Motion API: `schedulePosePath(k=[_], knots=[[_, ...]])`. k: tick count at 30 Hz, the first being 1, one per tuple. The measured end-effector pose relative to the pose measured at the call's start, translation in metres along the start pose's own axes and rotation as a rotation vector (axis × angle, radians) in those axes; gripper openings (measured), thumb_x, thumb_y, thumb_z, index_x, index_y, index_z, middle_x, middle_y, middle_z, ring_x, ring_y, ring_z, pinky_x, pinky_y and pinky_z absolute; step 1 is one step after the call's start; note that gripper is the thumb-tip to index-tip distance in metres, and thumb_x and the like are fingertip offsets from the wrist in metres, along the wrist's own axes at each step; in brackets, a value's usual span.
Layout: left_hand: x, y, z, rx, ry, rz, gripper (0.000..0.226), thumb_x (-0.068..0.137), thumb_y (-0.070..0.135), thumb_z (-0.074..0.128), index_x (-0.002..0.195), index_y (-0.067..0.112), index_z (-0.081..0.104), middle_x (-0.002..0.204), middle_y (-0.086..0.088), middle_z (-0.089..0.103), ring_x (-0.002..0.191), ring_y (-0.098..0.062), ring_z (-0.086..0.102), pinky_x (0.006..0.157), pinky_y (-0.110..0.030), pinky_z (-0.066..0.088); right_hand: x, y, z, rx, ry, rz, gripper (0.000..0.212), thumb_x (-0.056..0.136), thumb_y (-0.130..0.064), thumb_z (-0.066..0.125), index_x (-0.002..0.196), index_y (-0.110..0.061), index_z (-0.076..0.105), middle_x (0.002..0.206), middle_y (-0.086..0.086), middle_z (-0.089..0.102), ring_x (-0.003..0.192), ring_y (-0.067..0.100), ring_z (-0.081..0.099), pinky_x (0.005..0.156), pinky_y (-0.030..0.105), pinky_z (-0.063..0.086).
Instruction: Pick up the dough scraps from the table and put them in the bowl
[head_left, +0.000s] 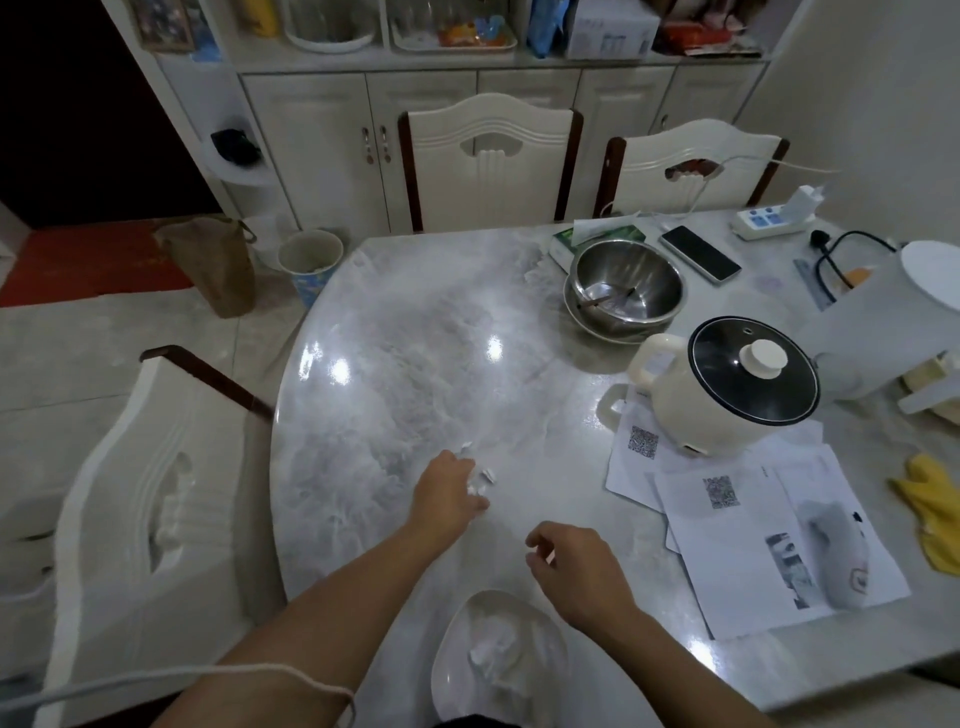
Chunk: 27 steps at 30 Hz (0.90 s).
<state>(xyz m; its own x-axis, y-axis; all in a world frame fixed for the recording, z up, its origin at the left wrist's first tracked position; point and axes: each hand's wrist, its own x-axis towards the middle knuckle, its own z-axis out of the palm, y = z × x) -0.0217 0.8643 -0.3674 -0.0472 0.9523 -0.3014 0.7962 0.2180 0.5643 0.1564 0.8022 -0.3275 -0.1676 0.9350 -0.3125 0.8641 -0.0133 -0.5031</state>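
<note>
On the flour-dusted grey marble desk (415, 332), the left hand (447, 493) reaches over a few small white dough scraps (480, 480), its fingers (478, 503) curled loosely around them (whether they actually grip a piece I cannot tell). The right hand (571, 566) hovers empty, fingers half-curled and apart, just beyond the shallow white ceramic bowl (457, 654) at the near edge, which holds a lump of white dough (493, 647).
</note>
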Motion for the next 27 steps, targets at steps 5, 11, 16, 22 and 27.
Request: schedulePosePath(k=[5,11,16,22,27], knots=[[0.010,0.003,0.016,-0.014,0.055,0.010,0.025,0.071,0.025,0.079,0.088,0.008,0.073,0.112,-0.010,0.062,0.100,-0.022,0.059,0.085,-0.033,0.051,0.024,0.005,0.001,-0.023,-0.018,0.027,0.019,0.088,-0.030,0.059,0.103,-0.025,0.068,0.091,-0.004,0.073,0.082,0.013,0.066,0.076,0.031,0.056],[0.013,-0.001,0.030,0.058,0.078,0.123,0.017,0.083,0.007,0.062,0.087,0.008,0.079,0.090,-0.017,0.071,0.101,-0.032,0.065,0.086,-0.032,0.055,0.069,-0.002,0.002,-0.056,-0.049,0.041,0.024,0.087,-0.025,0.059,0.110,-0.022,0.066,0.099,-0.001,0.074,0.090,0.019,0.067,0.082,0.036,0.056],[0.008,-0.006,0.024,0.148,0.006,0.128,0.019,0.084,0.004,0.056,0.083,0.005,0.075,0.088,-0.013,0.068,0.080,-0.029,0.065,0.066,-0.035,0.050,0.109,-0.015,0.008,-0.045,-0.064,-0.069,0.035,0.087,-0.022,0.067,0.122,-0.021,0.061,0.117,0.003,0.065,0.098,0.023,0.065,0.089,0.037,0.054],[-0.004,-0.040,0.019,0.210,0.008,0.205,0.012,0.068,0.010,0.059,0.064,0.014,0.069,0.061,-0.005,0.061,0.052,-0.024,0.060,0.038,-0.029,0.049,0.128,-0.015,0.018,-0.139,-0.124,-0.149,0.020,0.084,-0.009,0.063,0.098,-0.016,0.075,0.104,0.007,0.069,0.094,0.029,0.064,0.083,0.036,0.052],[-0.017,-0.057,0.021,0.257,0.056,0.265,0.011,0.083,0.009,0.051,0.075,0.004,0.058,0.084,-0.009,0.059,0.076,-0.026,0.056,0.055,-0.036,0.050,0.144,-0.024,0.017,-0.072,-0.098,-0.147,0.017,0.084,-0.008,0.063,0.095,-0.012,0.076,0.100,0.009,0.074,0.094,0.027,0.066,0.086,0.038,0.054]])
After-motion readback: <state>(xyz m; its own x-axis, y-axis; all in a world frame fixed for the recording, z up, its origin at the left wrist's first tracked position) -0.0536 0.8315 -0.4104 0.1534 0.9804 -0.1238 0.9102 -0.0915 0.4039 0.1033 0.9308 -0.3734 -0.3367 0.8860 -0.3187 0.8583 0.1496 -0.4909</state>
